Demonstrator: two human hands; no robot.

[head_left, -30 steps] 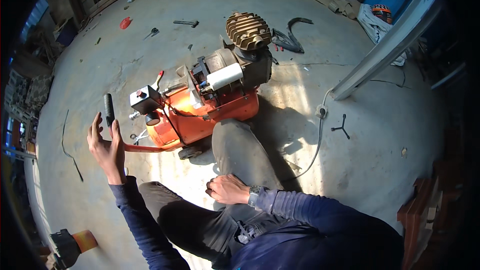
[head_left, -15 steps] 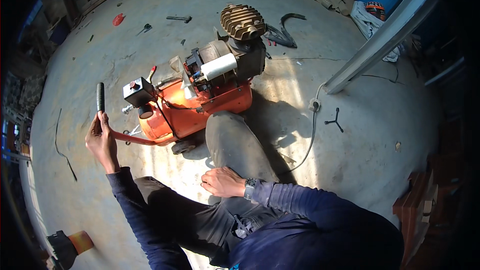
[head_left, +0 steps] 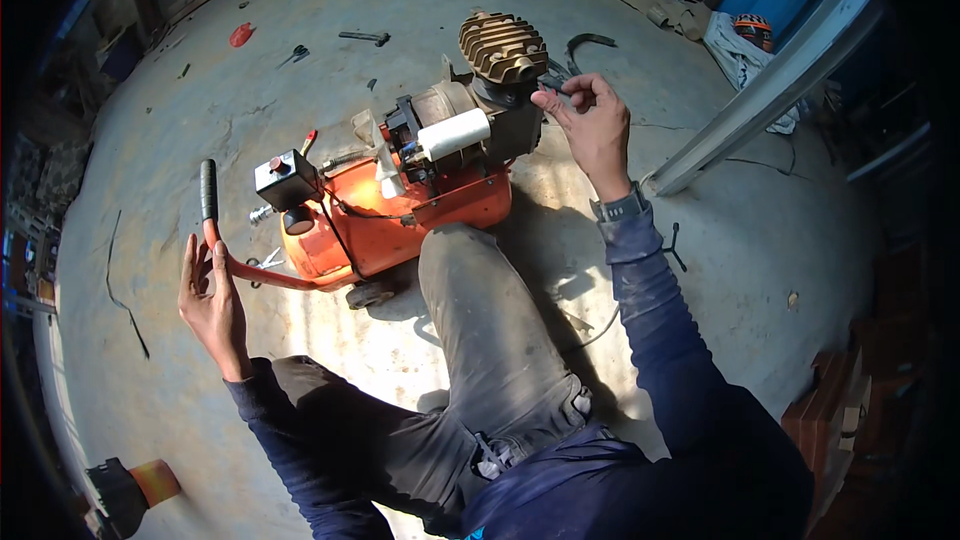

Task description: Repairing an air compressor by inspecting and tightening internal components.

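In front of me stands an orange air compressor (head_left: 375,225), with a ribbed metal cylinder head (head_left: 503,47) on top of its pump. A silver cylinder (head_left: 455,135) and a black switch box (head_left: 287,178) are mounted on it. My left hand (head_left: 215,310) is at the bend of the orange handle (head_left: 262,277), below its black grip (head_left: 208,190), fingers stretched up and apart. Raised beside the cylinder head, my right hand (head_left: 597,135) has bent fingers with the thumb pointing toward the pump. Nothing plainly shows in it; whether it touches the pump is unclear.
A hammer (head_left: 364,37), scissors (head_left: 293,56) and a red item (head_left: 240,35) lie on the floor beyond the compressor. A metal post (head_left: 760,80) rises at the right, near a three-armed wrench (head_left: 676,247). Brown boxes (head_left: 825,410) stand at the lower right.
My right hand has lifted from my lap to beside the cylinder head. My left hand's fingers have spread away from the handle. The view has shifted slightly.
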